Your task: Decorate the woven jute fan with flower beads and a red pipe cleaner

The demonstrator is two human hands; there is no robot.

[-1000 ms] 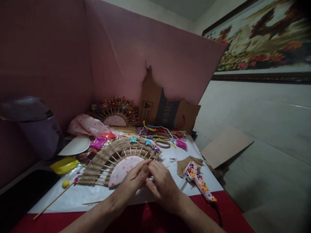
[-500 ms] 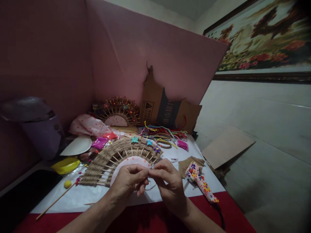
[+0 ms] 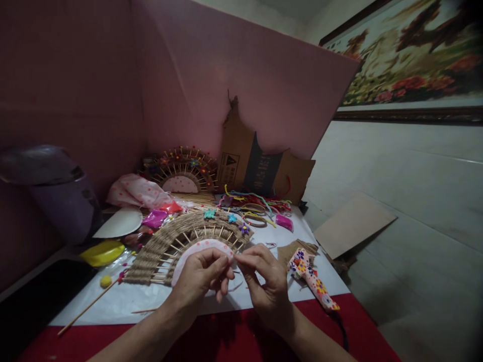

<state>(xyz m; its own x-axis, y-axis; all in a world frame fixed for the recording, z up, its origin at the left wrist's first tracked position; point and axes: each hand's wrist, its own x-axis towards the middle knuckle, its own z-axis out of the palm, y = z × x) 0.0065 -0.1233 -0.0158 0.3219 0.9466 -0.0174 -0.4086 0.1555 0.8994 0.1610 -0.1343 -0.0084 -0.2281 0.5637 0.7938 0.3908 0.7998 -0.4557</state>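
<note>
My left hand (image 3: 206, 274) and my right hand (image 3: 266, 276) meet low over the near edge of the white sheet, thumbs and index fingers pinched close together. Whatever lies between the fingertips is too small to make out. Just behind them lies a fan-shaped piece (image 3: 149, 256) of woven twine on thin sticks, its pale dotted half-round centre partly covered by my left hand. Along its upper edge sit a teal clay flower (image 3: 209, 213), a blue clay flower (image 3: 232, 218) and a purple clay flower (image 3: 244, 229).
A flower-patterned glue gun (image 3: 311, 279) lies at right on torn cardboard. Scissors (image 3: 254, 219) and coloured pipe cleaners (image 3: 271, 201) lie behind. Clay packs, including a yellow one (image 3: 102, 253), are at left, near a stick (image 3: 86, 309). A second decorated fan (image 3: 181, 171) stands at the back.
My fingertips have drawn slightly apart, leaving a small gap between the two hands. The view has shifted a little; the other things lie as before.
</note>
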